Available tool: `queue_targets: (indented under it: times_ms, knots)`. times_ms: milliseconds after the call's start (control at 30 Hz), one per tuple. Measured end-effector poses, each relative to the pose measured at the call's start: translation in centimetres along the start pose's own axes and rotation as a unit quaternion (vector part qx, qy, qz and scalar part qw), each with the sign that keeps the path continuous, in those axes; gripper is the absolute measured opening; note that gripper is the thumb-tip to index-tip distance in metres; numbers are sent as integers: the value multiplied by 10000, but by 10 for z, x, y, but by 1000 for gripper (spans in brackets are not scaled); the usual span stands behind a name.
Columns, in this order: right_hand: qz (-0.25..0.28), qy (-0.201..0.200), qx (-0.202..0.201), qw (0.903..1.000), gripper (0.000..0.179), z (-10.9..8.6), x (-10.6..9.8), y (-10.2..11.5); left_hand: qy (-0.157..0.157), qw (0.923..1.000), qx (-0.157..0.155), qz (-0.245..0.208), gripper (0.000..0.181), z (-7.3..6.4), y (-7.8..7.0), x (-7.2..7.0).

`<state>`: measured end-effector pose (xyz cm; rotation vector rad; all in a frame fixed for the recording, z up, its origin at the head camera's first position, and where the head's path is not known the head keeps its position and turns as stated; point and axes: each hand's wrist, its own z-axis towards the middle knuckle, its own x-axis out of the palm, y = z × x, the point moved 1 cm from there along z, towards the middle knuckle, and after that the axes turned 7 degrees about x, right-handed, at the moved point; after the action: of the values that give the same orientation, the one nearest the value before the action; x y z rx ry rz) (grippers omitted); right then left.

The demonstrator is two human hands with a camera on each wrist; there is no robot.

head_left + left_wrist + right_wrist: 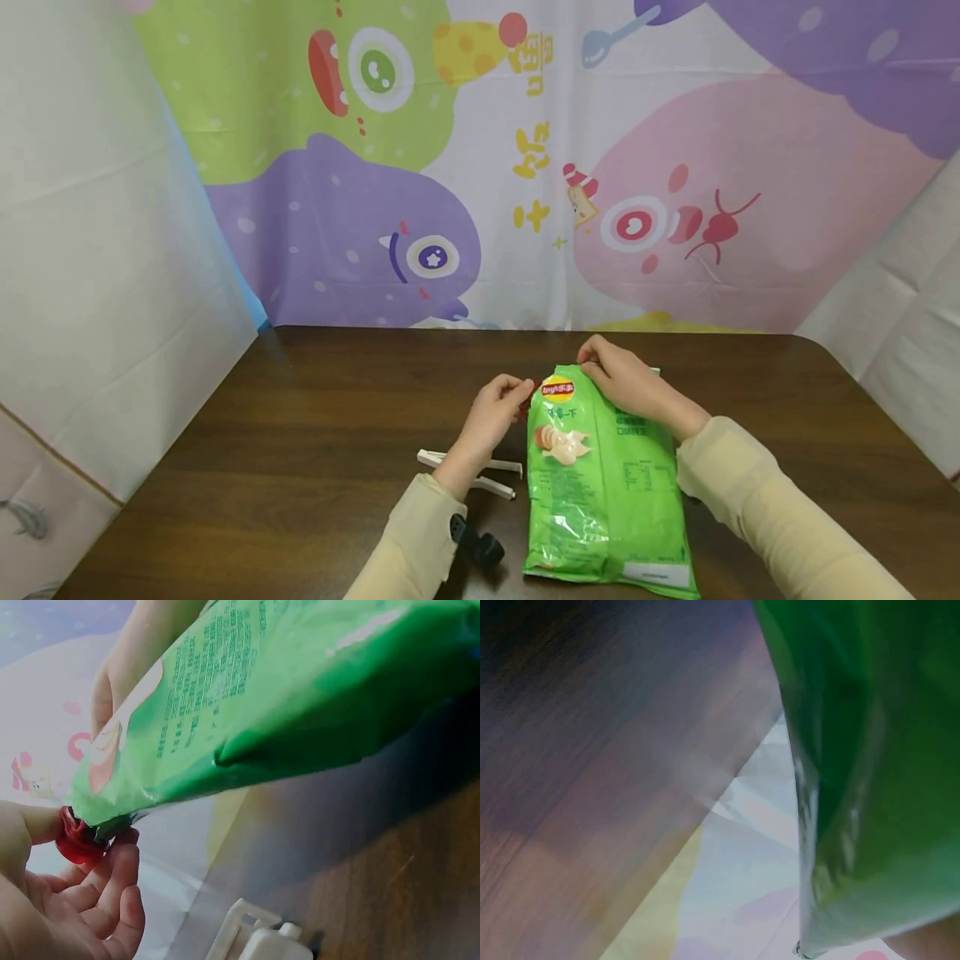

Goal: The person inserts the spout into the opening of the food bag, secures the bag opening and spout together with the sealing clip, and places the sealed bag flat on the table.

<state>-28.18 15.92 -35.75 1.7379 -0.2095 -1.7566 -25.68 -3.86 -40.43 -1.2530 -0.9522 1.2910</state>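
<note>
Head view shows 1 green snack bag (607, 479) over the near part of the bench (300, 442), right of centre, its top end away from the person; whether its lower end bears on the bench cannot be confirmed. Both hands are engaged, 1 on each side of the top. The right hand (626, 379) grips the upper edge, fingers bent over it, an arrangement judged to steady the bag and draw the edge taut. The left hand (483, 421) pinches a small red piece (80, 844) between thumb and fingers at the bag's upper left corner; the left wrist view places it directly against the film. Such a fingertip hold appears suited to a small part and leaves the corner exposed. The red piece's exact form cannot be determined. A white plastic item (495, 487) lies on the bench beside the bag, partly hidden by the left wrist and touched by neither hand as far as visible. Right wrist view is dominated by bag film; fingertips are not discernible there.
</note>
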Motion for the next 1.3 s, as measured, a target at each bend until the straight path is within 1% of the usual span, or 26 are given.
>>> queue_targets:
  times_ms: [200, 300, 533, 767, 1033, 1200, 1300]
  knots:
    - [32, 12, 47, 10000, 14, 1, 0, 0, -26, 9999, -99, -137, 30, -1, 2, 1]
    - [28, -10, 109, 9999, 15, 2, 0, 0, -42, 9996, -52, -273, 28, 1, 3, 2]
    - [1, -110, 142, 9998, 16, 2, 0, 0, 28, 9980, 92, -622, 26, 1, 3, 6]
    - [13, -112, 154, 9998, 17, 2, 0, -1, -82, 9977, 179, -645, 24, -1, 6, 7]
    - [124, -197, 54, 9997, 13, 3, 2, -1, -205, 9937, 332, -1046, 23, -4, 8, 9]
    - [124, -344, -103, 9993, 13, 1, 0, 0, -105, 9936, 315, -1076, 23, -4, 13, 9]
    - [123, -337, -26, 9994, 13, 2, -1, 0, -5, 9933, 327, -1112, 25, -4, 14, 7]
